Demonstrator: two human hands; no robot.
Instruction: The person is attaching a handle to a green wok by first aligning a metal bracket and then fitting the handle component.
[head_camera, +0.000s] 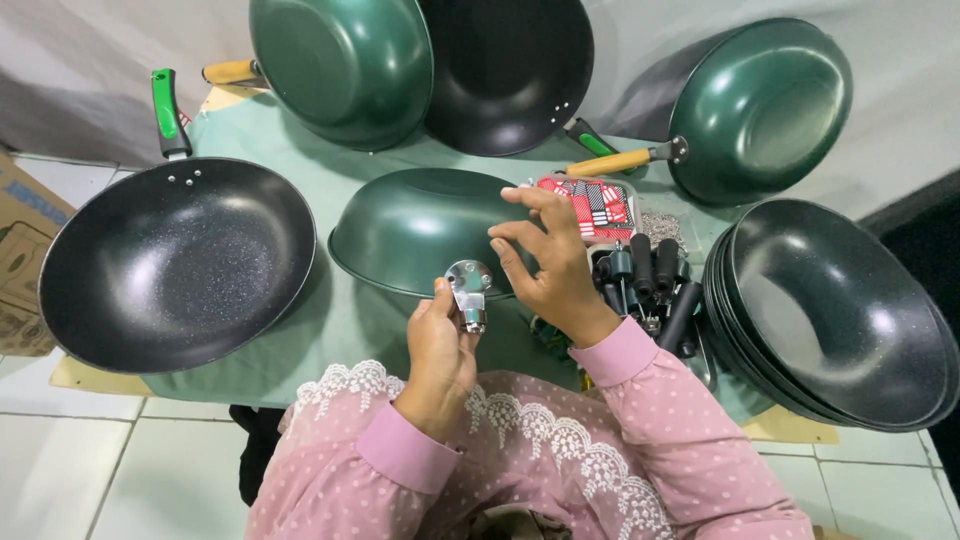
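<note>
My left hand (440, 340) holds a small silver metal handle bracket (468, 288) upright by its lower stem. Just behind it a green wok body (410, 225) lies upside down on the green cloth. My right hand (545, 265) rests on the wok's near right rim, fingers spread and slightly curled, holding nothing that I can see. Both arms wear pink dotted sleeves.
A black wok with a green handle (175, 265) sits at the left. A stack of black woks (835, 310) stands at the right. More green and black woks (345, 65) lean at the back. Black handles (650, 280) and a red box (595, 205) lie beside my right hand.
</note>
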